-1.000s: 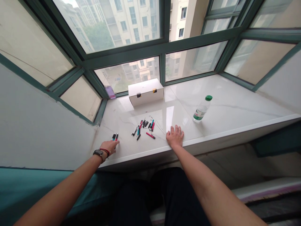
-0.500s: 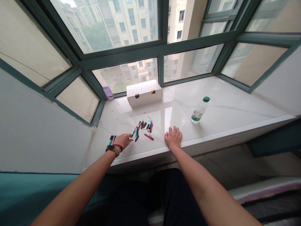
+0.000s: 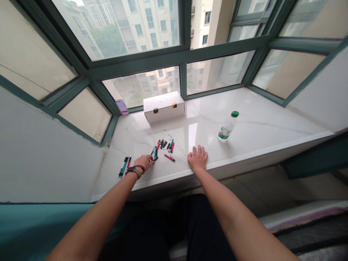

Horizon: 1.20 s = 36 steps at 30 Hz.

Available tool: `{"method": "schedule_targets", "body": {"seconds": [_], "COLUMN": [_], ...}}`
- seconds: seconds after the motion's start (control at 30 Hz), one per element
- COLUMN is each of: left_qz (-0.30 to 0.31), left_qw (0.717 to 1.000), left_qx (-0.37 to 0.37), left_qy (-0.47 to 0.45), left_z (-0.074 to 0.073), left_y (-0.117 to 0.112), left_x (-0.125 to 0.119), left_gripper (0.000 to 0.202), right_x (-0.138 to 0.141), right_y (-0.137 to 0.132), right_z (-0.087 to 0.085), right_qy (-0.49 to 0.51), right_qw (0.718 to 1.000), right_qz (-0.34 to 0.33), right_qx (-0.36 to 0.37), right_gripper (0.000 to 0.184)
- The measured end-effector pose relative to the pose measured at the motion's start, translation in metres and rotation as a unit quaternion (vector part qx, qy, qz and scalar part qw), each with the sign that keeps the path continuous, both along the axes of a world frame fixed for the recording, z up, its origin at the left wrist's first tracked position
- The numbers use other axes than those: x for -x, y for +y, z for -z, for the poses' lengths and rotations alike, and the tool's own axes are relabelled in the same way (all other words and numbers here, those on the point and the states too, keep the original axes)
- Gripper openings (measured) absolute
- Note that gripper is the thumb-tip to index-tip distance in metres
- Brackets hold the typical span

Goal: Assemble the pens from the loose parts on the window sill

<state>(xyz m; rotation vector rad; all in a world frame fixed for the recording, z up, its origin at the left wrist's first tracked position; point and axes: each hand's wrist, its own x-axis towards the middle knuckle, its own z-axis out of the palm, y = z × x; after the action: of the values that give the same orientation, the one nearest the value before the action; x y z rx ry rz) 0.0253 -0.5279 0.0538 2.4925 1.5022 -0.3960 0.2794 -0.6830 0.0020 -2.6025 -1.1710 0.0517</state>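
Observation:
My left hand [image 3: 145, 162] is low over the white sill, its fingers closed on the end of a short black pen part [image 3: 156, 158]. Beside it lies a loose cluster of pen parts in black, red and teal, including a teal barrel [image 3: 172, 143] and black pieces [image 3: 163, 144]. A red and black pen piece [image 3: 170, 157] sits a little to the right. My right hand [image 3: 198, 158] rests flat near the sill's front edge with fingers spread, holding nothing. Left of my left wrist, several pens lie side by side, among them a teal pen [image 3: 124, 166] and a red pen [image 3: 128, 162].
A white box [image 3: 164, 108] stands at the back against the window frame. A clear bottle with a green cap [image 3: 227, 127] stands to the right. Thin refills [image 3: 180, 147] lie right of the cluster. In the left back corner leans a purple item [image 3: 122, 107], partly blurred.
My left hand has moved slightly right and reached the black pen part, its fingers closing on it. More of the pens by my wrist shows. My right hand stays put; the view shifts slightly.

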Motion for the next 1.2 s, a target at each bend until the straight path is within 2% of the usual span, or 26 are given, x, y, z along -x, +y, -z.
{"method": "schedule_targets", "body": {"seconds": [0.2, 0.37, 0.43, 0.53, 0.67, 0.83, 1.0, 1.2], "left_qz": [0.003, 0.017, 0.052, 0.144, 0.249, 0.328, 0.326, 0.309], "left_qw": [1.0, 0.996, 0.994, 0.983, 0.953, 0.929, 0.933, 0.941], "left_qx": [-0.01, -0.065, -0.057, -0.039, -0.075, -0.081, -0.09, -0.081], "left_qy": [-0.012, -0.057, -0.073, -0.104, -0.154, -0.151, -0.121, -0.112], "left_z": [0.0, -0.006, -0.006, -0.004, 0.005, 0.014, 0.015, 0.013], "left_y": [-0.003, -0.012, -0.018, -0.026, -0.037, -0.052, -0.057, -0.059], "left_x": [0.005, -0.004, -0.014, -0.032, -0.053, -0.069, -0.074, -0.065], "left_gripper": [0.032, 0.041, 0.037, 0.031, 0.024, 0.032, 0.03, 0.025], "right_x": [0.0, 0.0, 0.0, 0.0, -0.001, -0.001, -0.001, -0.001], "right_y": [0.0, -0.001, -0.001, 0.0, 0.0, 0.0, 0.0, 0.0], "right_z": [-0.002, -0.003, -0.003, -0.002, -0.001, -0.001, -0.001, 0.0], "right_qy": [0.008, 0.004, 0.002, 0.003, 0.006, 0.008, 0.006, 0.007], "right_qw": [1.0, 1.0, 1.0, 1.0, 1.0, 1.0, 1.0, 1.0], "right_qz": [-0.006, 0.001, 0.001, 0.003, -0.001, 0.0, 0.002, 0.0], "right_qx": [-0.002, 0.002, 0.001, 0.002, -0.001, 0.006, 0.006, 0.0], "right_gripper": [0.052, 0.052, 0.052, 0.052, 0.052, 0.052, 0.051, 0.052]}}
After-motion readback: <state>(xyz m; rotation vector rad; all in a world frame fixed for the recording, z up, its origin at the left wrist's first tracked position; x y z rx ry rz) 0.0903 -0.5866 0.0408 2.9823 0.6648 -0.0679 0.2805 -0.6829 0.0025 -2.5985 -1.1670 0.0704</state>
